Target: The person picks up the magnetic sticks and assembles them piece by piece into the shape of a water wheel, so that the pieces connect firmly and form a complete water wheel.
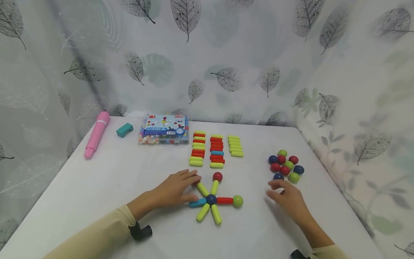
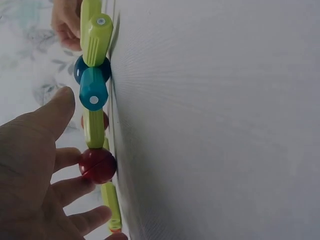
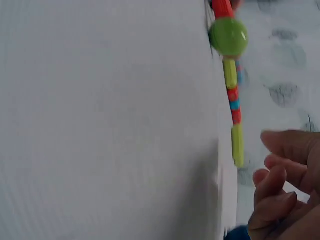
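Observation:
A star of magnetic sticks lies on the white table: a blue ball [image 1: 211, 199] at its hub, several yellow-green sticks [image 1: 203, 212], a red stick [image 1: 224, 200] and a blue stick [image 1: 198, 203]. A green ball [image 1: 237, 201] tips the red stick, and a red ball [image 1: 217, 176] tips an upper one. My left hand [image 1: 176, 189] touches another red ball [image 2: 98, 166] at the upper-left tip with relaxed fingers; its thumb lies near the blue stick. My right hand [image 1: 288, 201], fingers loosely bent and holding nothing visible, hovers just in front of a dark blue ball [image 1: 278, 176].
A cluster of red, blue and green balls [image 1: 285, 170] lies at the right. Stick rows [image 1: 217, 151] lie behind the star. Farther back are a clear plastic box [image 1: 164, 129], a teal block [image 1: 124, 130] and a pink cylindrical object [image 1: 97, 135]. A leaf-patterned curtain [image 1: 207, 54] hangs behind.

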Available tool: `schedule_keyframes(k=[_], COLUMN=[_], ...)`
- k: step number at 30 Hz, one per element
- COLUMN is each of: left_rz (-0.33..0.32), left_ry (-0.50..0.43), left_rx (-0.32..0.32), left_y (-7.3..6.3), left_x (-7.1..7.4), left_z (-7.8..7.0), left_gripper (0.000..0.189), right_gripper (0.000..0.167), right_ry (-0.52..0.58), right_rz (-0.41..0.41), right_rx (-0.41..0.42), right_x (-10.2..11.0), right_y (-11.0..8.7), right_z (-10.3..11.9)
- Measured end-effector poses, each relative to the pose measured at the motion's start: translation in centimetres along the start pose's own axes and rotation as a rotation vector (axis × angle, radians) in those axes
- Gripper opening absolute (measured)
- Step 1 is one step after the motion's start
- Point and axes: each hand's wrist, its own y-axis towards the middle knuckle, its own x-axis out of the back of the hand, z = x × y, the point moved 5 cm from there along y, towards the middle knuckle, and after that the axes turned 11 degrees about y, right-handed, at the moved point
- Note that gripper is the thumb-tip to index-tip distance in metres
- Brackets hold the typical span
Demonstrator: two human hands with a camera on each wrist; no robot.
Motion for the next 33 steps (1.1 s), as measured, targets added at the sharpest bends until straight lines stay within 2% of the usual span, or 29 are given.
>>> schedule_keyframes(k=[4, 7, 10, 15, 19, 22, 25, 29, 31, 33], left_rz=[-0.008, -0.007, -0.004, -0.002, -0.001, -0.003, -0.006, -0.006, -0.006, 0.000], left_ry=[-0.015, -0.017, -0.022, -0.026, -0.032, -0.039, -0.038, -0.031, -0.024, -0.009], left_rx=[-0.001, 0.001, 0.002, 0.013, 0.022, 0.021, 0.016, 0.018, 0.024, 0.029], left_y=[-0.3, -0.4, -0.4, -0.5, -0.6, -0.8, -0.9, -0.8, -0.7, -0.4], left_x=[0.2, 0.1, 0.1, 0.0, 0.0, 0.1, 0.1, 0.2, 0.2, 0.2], left_z=[0.0, 0.0, 0.0, 0.1, 0.1, 0.1, 0.0, 0.0, 0.0, 0.0], left_gripper=[0.071, 0.071, 0.072, 0.072, 0.072, 0.071, 0.070, 0.071, 0.072, 0.072], right_gripper=[0.051, 0.051, 0.046, 0.046, 0.048, 0.054, 0.056, 0.043, 0.037, 0.037], right_ry=[0.004, -0.027, -0.071, -0.101, -0.094, -0.077, -0.044, 0.018, 0.029, 0.007], right_rz=[0.208, 0.279, 0.267, 0.262, 0.284, 0.262, 0.205, 0.135, 0.155, 0.223], right_rx=[0.082, 0.156, 0.200, 0.230, 0.223, 0.178, 0.107, 0.018, 0.009, 0.029], right_x=[-4.3, -6.6, -7.6, -8.0, -8.1, -8.0, -7.8, -7.4, -7.8, -8.8], right_y=[-0.5, -0.5, 0.0, 1.3, 2.0, 2.0, 1.3, -0.5, -1.5, -2.6], right_z=[2.2, 3.4, 4.1, 4.8, 5.1, 5.0, 5.0, 5.2, 5.6, 6.1])
